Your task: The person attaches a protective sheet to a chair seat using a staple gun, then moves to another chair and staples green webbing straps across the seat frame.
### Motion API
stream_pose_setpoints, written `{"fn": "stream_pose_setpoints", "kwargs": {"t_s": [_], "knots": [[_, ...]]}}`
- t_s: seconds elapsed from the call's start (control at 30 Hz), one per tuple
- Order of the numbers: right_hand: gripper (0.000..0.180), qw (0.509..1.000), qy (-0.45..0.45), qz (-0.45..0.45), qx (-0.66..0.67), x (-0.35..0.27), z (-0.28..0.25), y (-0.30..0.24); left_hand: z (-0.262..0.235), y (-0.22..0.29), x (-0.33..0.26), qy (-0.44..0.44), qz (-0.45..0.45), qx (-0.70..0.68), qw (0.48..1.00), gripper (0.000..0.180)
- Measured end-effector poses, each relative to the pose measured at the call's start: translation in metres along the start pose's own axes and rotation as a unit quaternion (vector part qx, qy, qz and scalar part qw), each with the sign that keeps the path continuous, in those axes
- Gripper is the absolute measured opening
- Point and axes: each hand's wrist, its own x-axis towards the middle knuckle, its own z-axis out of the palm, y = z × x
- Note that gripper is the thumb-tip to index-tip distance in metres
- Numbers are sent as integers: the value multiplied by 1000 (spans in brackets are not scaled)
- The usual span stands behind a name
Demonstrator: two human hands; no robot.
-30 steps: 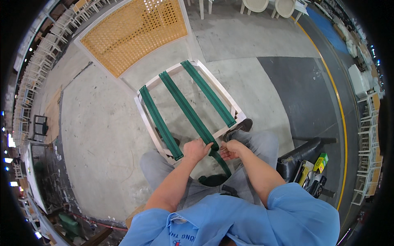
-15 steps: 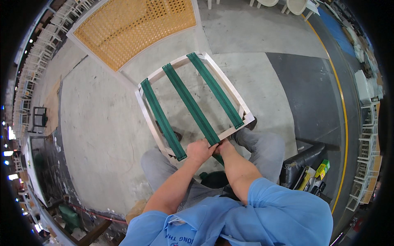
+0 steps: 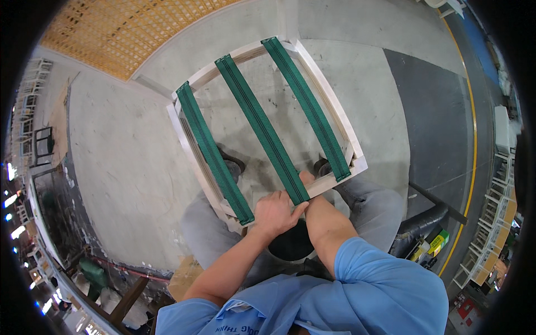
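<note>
A pale wooden chair frame [image 3: 329, 106] is tilted across my knees, with three green webbing straps stretched over its seat opening. The middle strap [image 3: 259, 123] ends at the near rail, between my hands. My left hand [image 3: 273, 212] is closed over that rail beside the strap, its thumb stretched to the strap's near end. Under the rail reaches my right forearm; my right hand [image 3: 306, 177] shows only in part inside the opening, just right of the middle strap, its fingers hidden. The left strap [image 3: 215, 156] and right strap [image 3: 307, 109] lie flat, spanning far rail to near rail.
The chair's woven cane back [image 3: 128, 28] rises at the far left. A dark round seat [image 3: 291, 241] shows between my thighs. At right stands a black holder [image 3: 419, 229] with tools and a green-yellow box [image 3: 439, 243]. White chairs [image 3: 491, 218] line the right side.
My right hand has gone from the near rail to underneath it, farther into the frame. My left thumb now stretches to the middle strap's end. The chair frame appears larger and closer.
</note>
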Motion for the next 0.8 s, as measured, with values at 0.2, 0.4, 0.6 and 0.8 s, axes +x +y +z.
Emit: {"fn": "stream_pose_setpoints", "kwargs": {"t_s": [0.2, 0.4, 0.6, 0.8], "knots": [[23, 999, 31, -2, -24, 30, 1, -6, 5, -4, 5, 18, 10, -24, 999, 50], [25, 998, 46, -29, -43, 58, 18, -14, 12, -5, 9, -12, -24, -12, 1000, 41], [21, 998, 27, 15, -52, 87, 23, -16, -8, -27, 22, -87, -10, -196, 977, 31], [26, 996, -63, 35, -56, 77, 48, -20, 14, -69, 55, -224, -292, -337, 867, 27]]}}
